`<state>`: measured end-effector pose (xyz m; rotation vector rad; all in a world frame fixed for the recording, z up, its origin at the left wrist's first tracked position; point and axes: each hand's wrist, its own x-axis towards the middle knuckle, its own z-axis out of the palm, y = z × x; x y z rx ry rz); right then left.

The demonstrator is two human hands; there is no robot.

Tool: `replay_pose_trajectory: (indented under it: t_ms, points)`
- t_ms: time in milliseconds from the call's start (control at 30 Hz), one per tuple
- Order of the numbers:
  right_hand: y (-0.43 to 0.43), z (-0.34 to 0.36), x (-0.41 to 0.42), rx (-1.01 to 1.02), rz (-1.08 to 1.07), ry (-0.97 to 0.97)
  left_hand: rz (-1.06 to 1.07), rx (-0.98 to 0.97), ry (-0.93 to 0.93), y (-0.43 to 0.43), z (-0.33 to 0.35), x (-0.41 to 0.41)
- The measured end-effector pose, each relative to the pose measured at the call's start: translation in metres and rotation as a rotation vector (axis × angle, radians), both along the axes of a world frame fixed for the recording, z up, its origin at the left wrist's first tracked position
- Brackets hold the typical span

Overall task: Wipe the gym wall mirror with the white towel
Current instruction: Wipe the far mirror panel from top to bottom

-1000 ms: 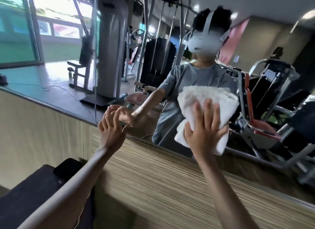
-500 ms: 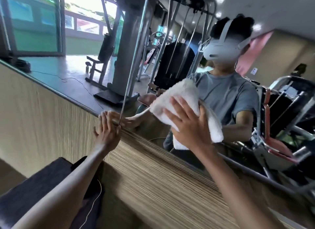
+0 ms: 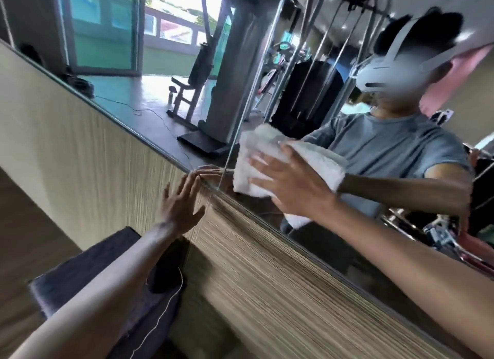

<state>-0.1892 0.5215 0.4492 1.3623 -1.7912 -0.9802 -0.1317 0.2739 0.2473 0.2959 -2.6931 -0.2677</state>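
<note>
Slanting down-right: towel [image 3: 258, 151] on mirror [image 3: 149, 96] (right hand [image 3: 290, 183])

I see free mirror [image 3: 160, 96] above-left of the towel [image 3: 256, 150]; below, the left hand [image 3: 181, 203] and what seems a bench [image 3: 88, 275] block passage.

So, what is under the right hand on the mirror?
The white towel lies under the right hand, whose straight fingers press it against the mirror. The part of the mirror behind the towel is covered and cannot be seen.
</note>
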Motion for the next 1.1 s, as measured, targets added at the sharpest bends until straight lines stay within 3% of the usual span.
replay_pose_trajectory:
  t_ms: [100, 233, 433, 633, 767, 1100]
  points:
    - [-0.036, -0.036, 0.004, -0.218, -0.042, 0.025, 0.021, 0.054, -0.041, 0.003, -0.001, 0.000]
    - [-0.041, -0.095, 0.012, -0.105, -0.064, -0.100, 0.057, -0.031, -0.153, 0.001, 0.006, 0.002]
    - [0.016, -0.065, 0.013, 0.076, -0.043, -0.070, 0.022, 0.004, -0.138, 0.003, 0.009, 0.004]
    - [-0.040, -0.091, 0.005, -0.047, -0.056, -0.055, 0.017, 0.123, -0.057, 0.008, 0.010, 0.004]
    - [-0.067, -0.108, 0.001, -0.108, -0.066, 0.029, 0.007, 0.090, -0.065, 0.001, 0.008, 0.005]
    - [0.039, -0.141, 0.010, -0.286, 0.033, 0.007, -0.019, 0.149, -0.118, 0.004, 0.019, 0.008]
